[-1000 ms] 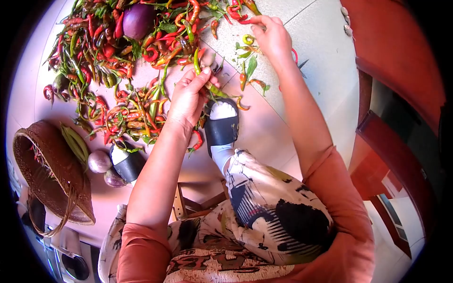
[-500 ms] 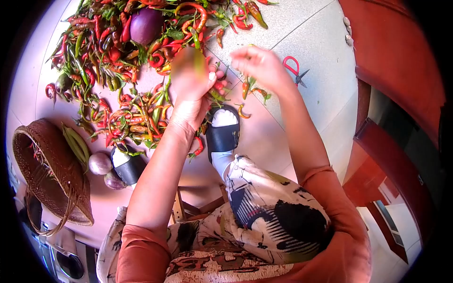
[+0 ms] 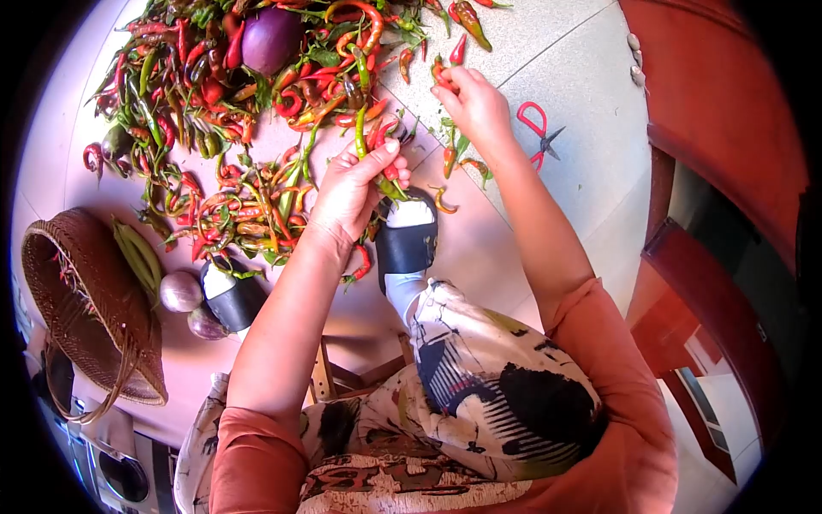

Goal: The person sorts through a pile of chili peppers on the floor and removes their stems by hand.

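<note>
Pinching of a pepper bunch (image 3: pixel 390 168) (red + green pcs.) is done by the L hand (image 3: pixel 353 187), thumb pressed on top, above the R slipper (image 3: pixel 408 244). One red pepper (image 3: pixel 439 75) is pinched btwn thumb and fingertips of the R hand (image 3: pixel 476 104), held farther toward the far edge of the floor (image 3: pixel 488 231). A second red pepper (image 3: pixel 458 50) is seen just beyond; contact w/ the hand cannot be told.

Scissors (image 3: pixel 543 137), red-handled, are laid open R of the R forearm, toward the R floor edge, along which small stones (image 3: pixel 635 58) are lined up. The main pile (image 3: pixel 193 86), mixed red/green w/ leaves, is spread at the far L corner; a large purple eggplant (image 3: pixel 271 41) is set in it. A smaller group (image 3: pixel 248 210) is placed nearer. Toward the L edge, a tilted wicker basket (image 3: pixel 103 330), green pods (image 3: pixel 137 257) and two round purple-white eggplants (image 3: pixel 181 292) are located, the latter adj. to the L slipper (image 3: pixel 233 300).
</note>
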`<state>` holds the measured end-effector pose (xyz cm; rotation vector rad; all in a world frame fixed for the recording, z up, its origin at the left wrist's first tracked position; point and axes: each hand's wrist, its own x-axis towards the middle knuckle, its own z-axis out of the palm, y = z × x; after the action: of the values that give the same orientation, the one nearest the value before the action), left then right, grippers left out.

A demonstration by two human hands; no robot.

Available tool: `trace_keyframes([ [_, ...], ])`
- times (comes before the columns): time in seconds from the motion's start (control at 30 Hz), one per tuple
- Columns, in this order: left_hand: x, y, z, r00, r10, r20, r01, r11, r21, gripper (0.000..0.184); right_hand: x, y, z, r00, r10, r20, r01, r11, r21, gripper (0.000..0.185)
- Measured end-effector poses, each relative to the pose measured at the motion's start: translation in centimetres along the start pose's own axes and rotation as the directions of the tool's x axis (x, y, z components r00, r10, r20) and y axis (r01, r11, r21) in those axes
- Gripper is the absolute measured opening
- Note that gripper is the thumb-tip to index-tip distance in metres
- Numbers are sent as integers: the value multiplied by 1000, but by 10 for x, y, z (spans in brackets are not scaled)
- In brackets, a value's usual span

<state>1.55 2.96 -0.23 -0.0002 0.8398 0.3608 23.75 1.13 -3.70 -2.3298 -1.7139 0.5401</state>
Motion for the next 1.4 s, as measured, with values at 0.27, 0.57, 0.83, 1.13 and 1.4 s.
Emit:
trace_keyframes([
  [0.27, 0, 0, 5, 1000, -10, -22, 10, 1000, -18, 11, -32, -15, -26, 819, 308, 484, -471, -121, 874, 19],
  [0.57, 3, -3, 13, 997, 40, 71, -36, 998, -58, 27, -50, -67, -46, 901, 162, 402, -433, 293, 852, 18],
  [0.83, -1, 1, 11, 991, 38, 129, -22, 992, -128, 29, -62, -63, -40, 861, 182, 474, -485, 14, 875, 27],
  [1.13, -1, 10, 6, 987, 61, 149, -51, 996, -67, 33, -56, -53, -46, 877, 238, 418, -463, 180, 868, 22],
  [1.4, -7, 9, 15, 975, 125, 182, -77, 966, -248, 37, -56, -84, -65, 988, -153, 23, 127, 887, 445, 18],
])
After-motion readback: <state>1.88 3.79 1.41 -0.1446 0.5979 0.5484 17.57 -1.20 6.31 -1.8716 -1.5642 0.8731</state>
